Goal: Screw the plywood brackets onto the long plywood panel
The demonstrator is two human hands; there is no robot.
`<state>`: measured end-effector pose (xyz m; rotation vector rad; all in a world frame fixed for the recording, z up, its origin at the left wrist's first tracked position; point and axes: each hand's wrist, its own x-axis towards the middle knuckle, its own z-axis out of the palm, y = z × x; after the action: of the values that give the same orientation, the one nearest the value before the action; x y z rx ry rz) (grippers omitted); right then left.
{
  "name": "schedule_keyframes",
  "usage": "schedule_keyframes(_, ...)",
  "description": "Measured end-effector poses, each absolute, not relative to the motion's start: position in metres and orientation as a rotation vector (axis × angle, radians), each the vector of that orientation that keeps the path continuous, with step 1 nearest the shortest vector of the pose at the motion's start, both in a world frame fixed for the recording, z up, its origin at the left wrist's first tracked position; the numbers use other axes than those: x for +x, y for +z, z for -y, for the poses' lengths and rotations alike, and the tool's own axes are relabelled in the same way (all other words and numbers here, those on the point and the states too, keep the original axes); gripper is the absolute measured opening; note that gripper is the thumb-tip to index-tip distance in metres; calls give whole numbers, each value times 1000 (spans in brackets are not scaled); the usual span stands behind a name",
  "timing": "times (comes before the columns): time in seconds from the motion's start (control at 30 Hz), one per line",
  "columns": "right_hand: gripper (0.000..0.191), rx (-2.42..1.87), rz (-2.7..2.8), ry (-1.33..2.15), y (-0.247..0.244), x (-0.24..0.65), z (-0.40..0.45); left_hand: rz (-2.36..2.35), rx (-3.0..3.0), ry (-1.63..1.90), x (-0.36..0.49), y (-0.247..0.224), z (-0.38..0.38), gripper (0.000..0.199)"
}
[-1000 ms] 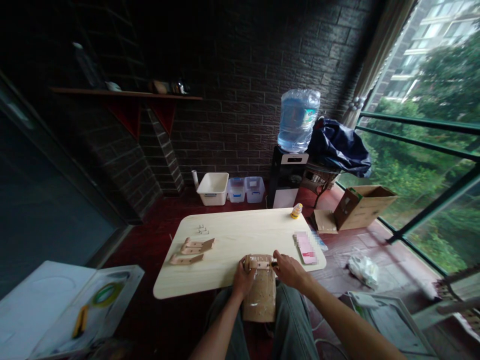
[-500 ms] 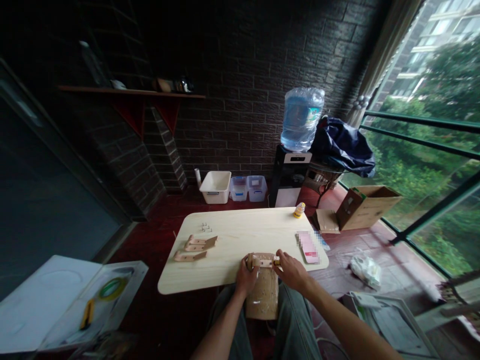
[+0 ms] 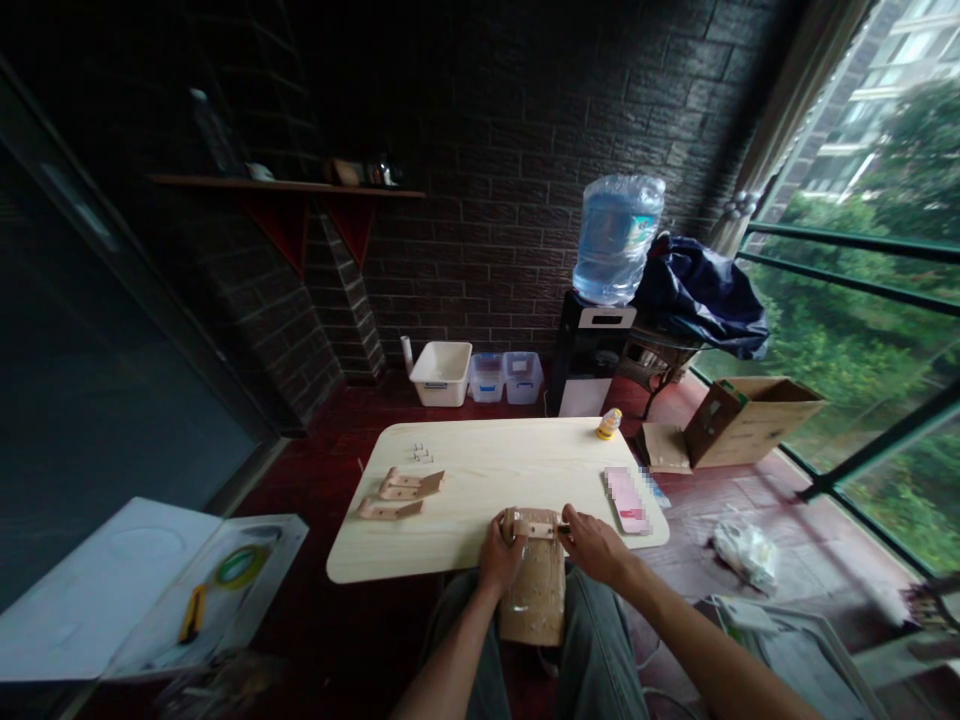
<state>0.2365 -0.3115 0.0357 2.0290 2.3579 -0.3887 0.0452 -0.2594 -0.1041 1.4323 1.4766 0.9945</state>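
Note:
A cardboard block [image 3: 534, 600] wrapped in clear tape stands between my knees against the table's near edge. Across its top lies a pale tan strip [image 3: 541, 531] with small dark holes. My left hand [image 3: 501, 558] is closed at the strip's left end, thumb pressing it onto the cardboard. At the right end, my right hand [image 3: 592, 542] pinches a small dark tool [image 3: 563, 528], mostly hidden by the fingers. Similar bent tan strips [image 3: 411, 487] lie on the table's left side, with several small metal pieces [image 3: 421, 453] behind them.
The pale wooden table [image 3: 487, 460] carries a yellow-based bottle [image 3: 609, 424] and a pink packet [image 3: 628, 500] at its right. An open white case [image 3: 277, 570] with a yellow-handled cutter [image 3: 193, 615] is at lower left. Bins [image 3: 442, 375] and a water dispenser [image 3: 589, 350] stand beyond.
The whole view has shifted slightly, so things appear further right. Both hands stay at the strip; the small tool in my right hand shows at a slightly different angle.

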Motion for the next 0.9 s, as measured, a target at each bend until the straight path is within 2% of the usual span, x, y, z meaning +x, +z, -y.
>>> schedule_keyframes(0.2,24,1883,-2473,-304,38,235,317,-1489,1431,976,44,-104,259,56)
schedule_keyframes(0.33,20,1989,-2354,-319,30,226,313,-1479,1441,1001,44,-107,258,55)
schedule_keyframes(0.5,26,2135,-2196,-352,30,228,313,-1488,1438,999,43,-106,258,56)
schedule_keyframes(0.7,31,1955,-2398,-334,40,230,321,-1504,1415,959,43,-100,259,57)
schedule_keyframes(0.9,21,2031,-2287,-364,31,227,318,-1505,1419,958,45,-108,256,58)
